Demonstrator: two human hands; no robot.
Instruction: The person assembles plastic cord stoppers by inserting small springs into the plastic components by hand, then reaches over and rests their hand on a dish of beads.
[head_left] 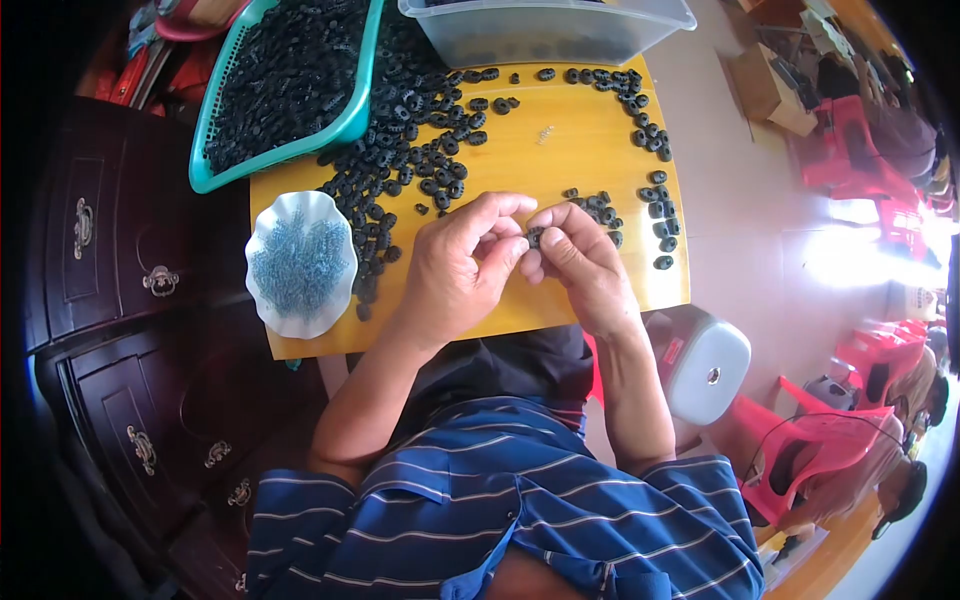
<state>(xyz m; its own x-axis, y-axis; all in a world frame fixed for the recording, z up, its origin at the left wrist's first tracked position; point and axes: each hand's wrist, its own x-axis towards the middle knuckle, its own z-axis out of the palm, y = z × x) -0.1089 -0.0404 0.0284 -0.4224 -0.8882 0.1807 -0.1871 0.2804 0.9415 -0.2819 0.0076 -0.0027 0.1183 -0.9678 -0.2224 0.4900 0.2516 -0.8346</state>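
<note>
Over the front part of the yellow table [570, 130], my two hands meet around a small black part [534, 238]. My right hand [590, 265] pinches it between thumb and fingers. The thumb of my left hand [455, 260] comes up to its left side, and that hand's fingers are curled; whether they hold a small piece is hidden. Just behind my right hand lies a small group of black parts [603, 212]. To the left of my left hand, a white scalloped dish [258, 285] holds many small bluish springs.
A teal basket [362, 110] full of black pieces stands at the back left, beside a loose heap [385, 150]. Behind is a clear plastic bin [530, 40]. Black parts line the right edge. Small springs [545, 134] lie mid-table. People sit far right near pink chairs [790, 440].
</note>
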